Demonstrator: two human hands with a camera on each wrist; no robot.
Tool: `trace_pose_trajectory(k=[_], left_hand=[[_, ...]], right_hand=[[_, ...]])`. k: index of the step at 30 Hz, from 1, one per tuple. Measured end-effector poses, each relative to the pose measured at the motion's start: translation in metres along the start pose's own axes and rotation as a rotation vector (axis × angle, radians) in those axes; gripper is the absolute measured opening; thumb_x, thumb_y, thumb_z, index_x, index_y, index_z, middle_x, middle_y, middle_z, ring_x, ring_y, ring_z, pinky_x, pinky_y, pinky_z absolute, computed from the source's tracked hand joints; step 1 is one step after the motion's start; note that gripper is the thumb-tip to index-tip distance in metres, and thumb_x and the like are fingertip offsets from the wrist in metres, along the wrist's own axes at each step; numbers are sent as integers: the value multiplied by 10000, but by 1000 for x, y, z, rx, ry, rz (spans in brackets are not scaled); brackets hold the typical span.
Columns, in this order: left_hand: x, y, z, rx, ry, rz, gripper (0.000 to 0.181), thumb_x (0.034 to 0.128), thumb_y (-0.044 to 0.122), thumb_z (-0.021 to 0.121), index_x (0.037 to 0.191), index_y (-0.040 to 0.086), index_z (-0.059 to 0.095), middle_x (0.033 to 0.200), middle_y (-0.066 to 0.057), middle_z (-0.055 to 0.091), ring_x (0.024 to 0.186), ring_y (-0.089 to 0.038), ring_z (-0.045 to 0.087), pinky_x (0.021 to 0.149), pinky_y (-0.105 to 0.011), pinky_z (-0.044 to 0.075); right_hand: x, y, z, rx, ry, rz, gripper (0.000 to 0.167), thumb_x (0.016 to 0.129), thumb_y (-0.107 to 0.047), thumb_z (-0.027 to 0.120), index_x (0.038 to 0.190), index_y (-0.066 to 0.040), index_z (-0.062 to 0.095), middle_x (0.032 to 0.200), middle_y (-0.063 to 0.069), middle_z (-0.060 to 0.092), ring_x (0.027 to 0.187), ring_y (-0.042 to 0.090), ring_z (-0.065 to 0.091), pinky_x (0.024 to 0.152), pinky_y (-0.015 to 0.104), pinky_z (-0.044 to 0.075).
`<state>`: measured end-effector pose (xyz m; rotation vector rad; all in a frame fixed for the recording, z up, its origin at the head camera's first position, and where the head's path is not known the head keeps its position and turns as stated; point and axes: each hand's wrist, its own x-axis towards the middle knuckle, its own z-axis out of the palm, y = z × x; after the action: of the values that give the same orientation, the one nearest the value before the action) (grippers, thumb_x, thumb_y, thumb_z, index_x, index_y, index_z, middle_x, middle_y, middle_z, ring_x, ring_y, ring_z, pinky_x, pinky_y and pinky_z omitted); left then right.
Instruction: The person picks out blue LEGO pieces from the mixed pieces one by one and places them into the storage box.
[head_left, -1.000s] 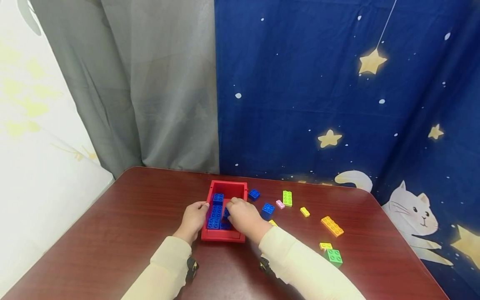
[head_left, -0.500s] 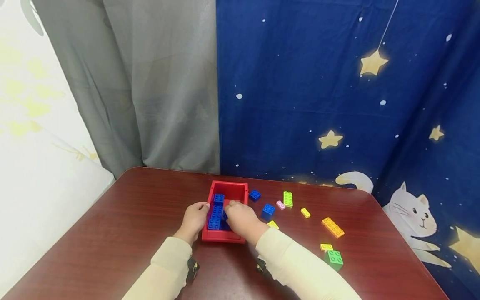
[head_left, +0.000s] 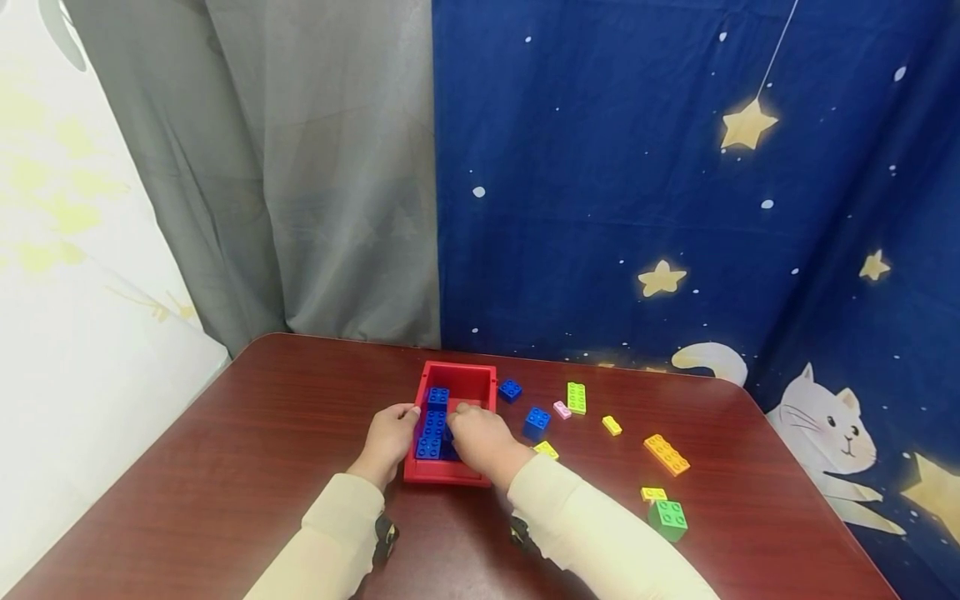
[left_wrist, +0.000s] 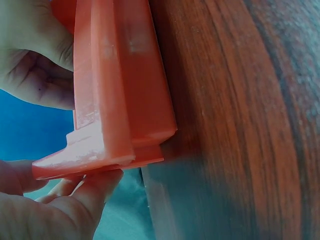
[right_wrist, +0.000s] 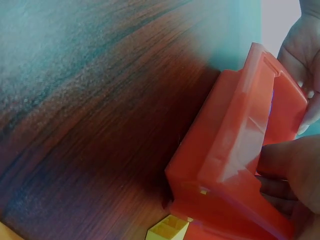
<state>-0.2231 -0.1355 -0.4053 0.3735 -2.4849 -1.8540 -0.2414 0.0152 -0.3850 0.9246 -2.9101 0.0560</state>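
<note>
A red open box (head_left: pixel 447 473) sits on the table, with studded blue bricks (head_left: pixel 432 432) lined along its left side. My left hand (head_left: pixel 385 440) pinches the box's left rim between thumb and fingers; the left wrist view shows these fingers (left_wrist: pixel 97 192) touching the red edge. Inside the box, at its right half, my right hand (head_left: pixel 482 435) has its fingers curled down on a blue brick beside the row. That brick is almost wholly covered by the hand. In the right wrist view the box wall (right_wrist: pixel 225 145) hides the fingertips.
Right of the box lie blue bricks (head_left: pixel 536 423), a lime brick (head_left: pixel 576 398), a pink one (head_left: pixel 562 409), small yellow ones (head_left: pixel 612 426), an orange one (head_left: pixel 666 454) and a green one (head_left: pixel 667 520). Curtains (head_left: pixel 360 208) hang behind the table (head_left: pixel 300 433).
My right hand has shifted slightly down and left inside the box, covering the blue brick that showed at its fingertips. My left hand stays on the rim.
</note>
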Motion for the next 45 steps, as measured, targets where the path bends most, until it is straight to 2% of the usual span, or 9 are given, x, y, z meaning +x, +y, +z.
trace_pose_trajectory(k=[15,30,45], left_hand=[[2,-2,1,-3,8,12,387,1030,164,410,1310,-82,511,1250,-286,549,1113,-404,545,991,-562,436],[0,0,0,-2,-2,-2,402,1034,181,408,1330,-77,495,1271,-290,537,1129,-410,543,990,-572,430],[-1,2,-1,2,-5,-11,408,1037,193,405,1336,-71,491,1278,-290,534,1139,-417,538,991,-573,428]], right_hand=[[4,-1,0,-23,-33,-6,301,875,-231,714,1141,-93,690,941,40,649,882,167,660,790,316,576],[6,-4,1,-6,-52,21,325,882,-267,700,1150,-82,687,927,44,624,866,171,642,795,344,576],[7,-7,0,-17,-75,44,389,883,-311,692,1209,-101,664,998,47,651,932,173,638,825,360,569]])
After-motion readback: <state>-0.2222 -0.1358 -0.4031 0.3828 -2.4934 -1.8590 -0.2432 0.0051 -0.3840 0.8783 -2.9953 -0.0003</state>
